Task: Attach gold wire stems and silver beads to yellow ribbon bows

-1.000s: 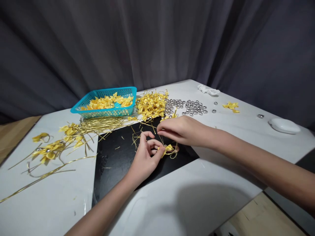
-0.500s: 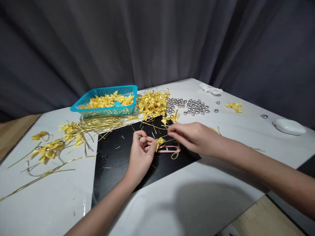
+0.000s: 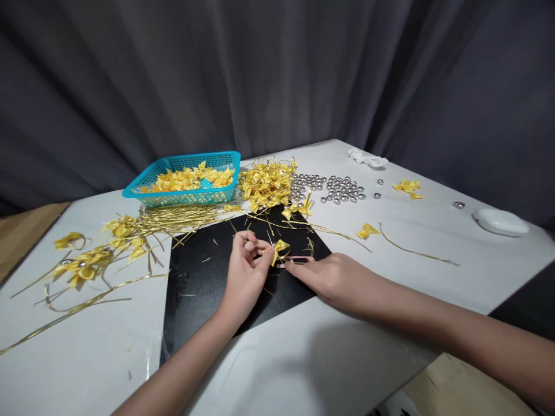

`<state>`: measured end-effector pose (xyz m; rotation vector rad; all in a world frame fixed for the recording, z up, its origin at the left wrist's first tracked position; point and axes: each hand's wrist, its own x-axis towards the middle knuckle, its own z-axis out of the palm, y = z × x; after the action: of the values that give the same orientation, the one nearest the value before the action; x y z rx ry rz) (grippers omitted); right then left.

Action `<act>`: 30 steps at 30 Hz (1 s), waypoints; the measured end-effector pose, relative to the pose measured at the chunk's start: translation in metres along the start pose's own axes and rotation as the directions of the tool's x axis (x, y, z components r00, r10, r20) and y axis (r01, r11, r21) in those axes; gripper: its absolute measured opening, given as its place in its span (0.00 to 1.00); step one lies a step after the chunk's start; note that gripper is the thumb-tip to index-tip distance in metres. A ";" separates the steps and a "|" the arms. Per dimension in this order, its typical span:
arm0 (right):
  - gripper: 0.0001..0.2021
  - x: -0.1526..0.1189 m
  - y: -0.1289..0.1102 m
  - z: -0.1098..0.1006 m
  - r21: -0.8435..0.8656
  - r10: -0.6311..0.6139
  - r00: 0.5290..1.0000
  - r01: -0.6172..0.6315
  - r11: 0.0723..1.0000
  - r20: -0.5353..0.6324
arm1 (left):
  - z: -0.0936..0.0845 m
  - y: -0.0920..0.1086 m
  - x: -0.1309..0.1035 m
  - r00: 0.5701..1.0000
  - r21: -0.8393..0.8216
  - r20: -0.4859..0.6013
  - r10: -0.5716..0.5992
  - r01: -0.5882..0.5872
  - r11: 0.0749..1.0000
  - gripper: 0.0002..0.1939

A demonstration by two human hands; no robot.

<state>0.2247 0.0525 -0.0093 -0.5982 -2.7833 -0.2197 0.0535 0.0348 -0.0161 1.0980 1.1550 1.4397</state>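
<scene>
Between the thumb and fingers of my left hand (image 3: 249,263) is a small yellow ribbon bow (image 3: 280,248), with a thin pale stem sticking up beside it. My right hand (image 3: 332,277) is low on the right, its fingers closed and their tips just below the bow. Gold wire from the bow runs to those fingertips, though the pinch itself is mostly hidden. Pink-handled thread snips (image 3: 306,259) lie on the black mat (image 3: 203,289), partly covered by my right fingers.
Yellow bows fill a blue basket (image 3: 182,199); more bows are heaped (image 3: 266,184) beside it. Gold wires (image 3: 177,218) lie in front. Silver beads (image 3: 344,189) are spread to the right. A white dish (image 3: 500,222) and white cloth (image 3: 366,158) sit farther right.
My right hand has moved down and left, from above the snips to just below the bow, uncovering a loose bow and wires behind it. My left hand keeps its pinch.
</scene>
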 end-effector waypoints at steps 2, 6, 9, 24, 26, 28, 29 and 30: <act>0.15 0.000 -0.001 0.001 -0.068 -0.068 0.997 0.065 0.996 -0.038 | 0.001 0.000 0.000 1.000 0.007 0.005 0.000 0.000 1.000 0.16; 0.15 0.001 -0.003 0.001 -0.168 -0.164 0.986 0.155 0.974 -0.041 | 0.002 0.000 -0.001 0.999 0.007 0.040 0.004 -0.004 1.000 0.16; 0.15 -0.002 -0.002 0.001 -0.152 -0.172 0.984 0.163 0.975 -0.045 | 0.002 0.000 -0.001 0.999 0.011 0.047 0.009 -0.009 1.000 0.16; 0.11 -0.009 -0.006 -0.002 0.132 0.093 0.965 -0.062 0.989 -0.244 | 0.002 -0.001 -0.002 0.999 0.023 0.046 0.029 -0.030 0.999 0.15; 0.11 -0.002 0.002 -0.011 0.344 0.461 0.840 -0.360 0.867 -0.285 | 0.001 -0.001 -0.003 0.998 0.035 0.052 0.035 -0.037 0.999 0.14; 0.11 0.008 0.011 -0.018 0.548 0.678 0.717 -0.505 0.666 -0.164 | 0.001 -0.002 -0.004 0.996 0.050 0.074 0.043 -0.046 0.998 0.14; 0.12 0.014 0.015 -0.021 0.642 0.698 0.716 -0.523 0.561 -0.027 | 0.001 -0.002 -0.004 0.995 0.056 0.088 0.047 -0.052 0.997 0.14; 0.12 0.020 0.018 -0.022 0.710 0.685 0.720 -0.541 0.451 0.113 | 0.001 -0.002 -0.005 0.993 0.061 0.103 0.050 -0.056 0.997 0.14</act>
<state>0.2206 0.0719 0.0188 -1.2199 -1.9907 0.8748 0.0555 0.0302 -0.0184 1.2401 1.1134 1.3791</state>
